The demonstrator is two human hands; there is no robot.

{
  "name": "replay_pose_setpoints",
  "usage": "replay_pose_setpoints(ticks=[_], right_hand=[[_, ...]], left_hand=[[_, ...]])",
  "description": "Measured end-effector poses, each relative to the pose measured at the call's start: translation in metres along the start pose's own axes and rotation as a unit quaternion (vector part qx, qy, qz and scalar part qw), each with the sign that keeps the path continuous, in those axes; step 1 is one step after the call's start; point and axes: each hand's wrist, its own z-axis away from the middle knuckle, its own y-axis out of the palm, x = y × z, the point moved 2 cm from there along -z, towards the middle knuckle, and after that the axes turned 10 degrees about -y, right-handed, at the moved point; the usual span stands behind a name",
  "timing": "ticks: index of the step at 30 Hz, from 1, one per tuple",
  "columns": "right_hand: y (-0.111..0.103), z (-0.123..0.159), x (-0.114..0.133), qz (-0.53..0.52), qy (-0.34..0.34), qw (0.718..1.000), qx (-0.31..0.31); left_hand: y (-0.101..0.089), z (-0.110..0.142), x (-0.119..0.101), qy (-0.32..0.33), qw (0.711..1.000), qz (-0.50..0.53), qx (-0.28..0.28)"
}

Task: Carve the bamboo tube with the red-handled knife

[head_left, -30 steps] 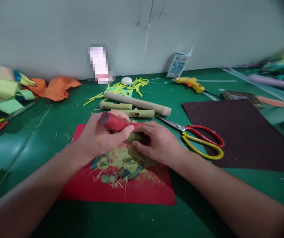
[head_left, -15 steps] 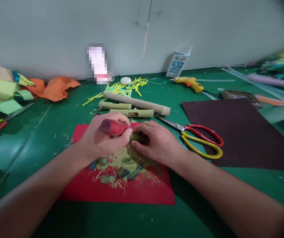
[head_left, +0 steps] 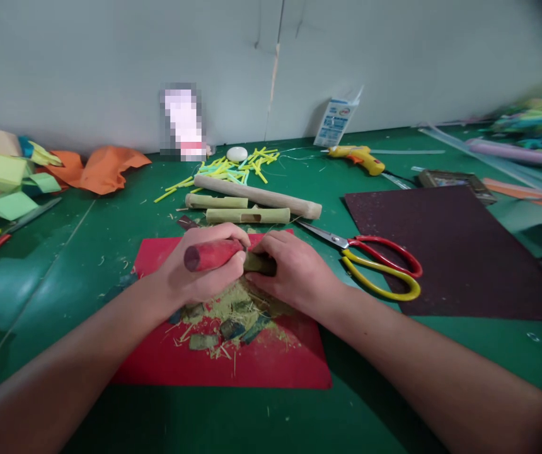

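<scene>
My left hand [head_left: 207, 277] is wrapped round the thick red handle of a carving tool [head_left: 214, 255]; the tool's working end is hidden by the fingers. My right hand [head_left: 294, 268] grips a short green bamboo piece [head_left: 260, 263] between thumb and fingers. The two hands almost meet, with the tool against the bamboo's left end. Beneath them lies a red mat [head_left: 280, 366], strewn with pale shavings [head_left: 230, 302] and several dark green bamboo chips [head_left: 203, 342].
Beyond the hands lie two cut bamboo tubes [head_left: 271, 216] and a wooden stick [head_left: 256, 195]. Scissors [head_left: 379, 265] rest partly on a dark board [head_left: 455, 252] at right. A yellow glue gun [head_left: 358, 159] lies farther back. Folded paper [head_left: 4, 170] is heaped at left.
The red handle has swung lower and to the left as my left hand tilted. My right hand still holds the bamboo piece. The whole view has shifted slightly.
</scene>
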Motion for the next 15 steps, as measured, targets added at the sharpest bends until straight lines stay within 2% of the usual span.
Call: replay_pose_setpoints(ticks=[6, 15], right_hand=[[-0.002, -0.001, -0.002, 0.017, 0.002, 1.0, 0.006], [-0.001, -0.001, 0.002, 0.01, -0.022, 1.0, 0.013]], left_hand=[[-0.002, -0.001, -0.004, -0.05, 0.998, 0.024, -0.023], [0.004, -0.003, 0.01, -0.03, 0.998, 0.061, 0.008]])
